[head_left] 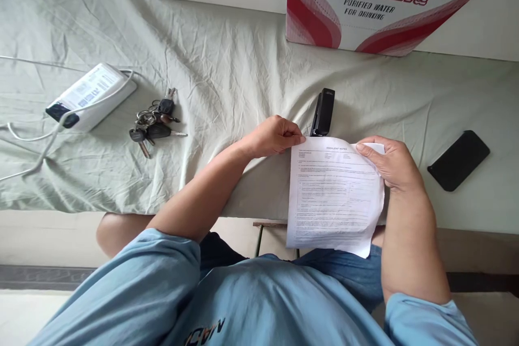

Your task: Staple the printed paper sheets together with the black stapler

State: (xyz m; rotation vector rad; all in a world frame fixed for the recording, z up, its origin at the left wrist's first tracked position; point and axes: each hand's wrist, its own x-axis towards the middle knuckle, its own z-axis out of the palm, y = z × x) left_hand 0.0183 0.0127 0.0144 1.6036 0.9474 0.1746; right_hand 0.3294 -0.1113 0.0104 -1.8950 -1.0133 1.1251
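Note:
A printed sheet of paper [333,194] hangs over the near edge of the cloth-covered surface [227,75]. My left hand [275,135] pinches its top left corner. My right hand [391,162] grips its top right corner, which is folded over. Just beyond the top edge of the paper, between my hands, lies a black stapler [323,112].
A bunch of keys [156,121] lies to the left, with a white power bank [89,96] and its cable farther left. A black phone [459,160] rests at the right. A red and white Wahaha water carton [377,0] stands at the back.

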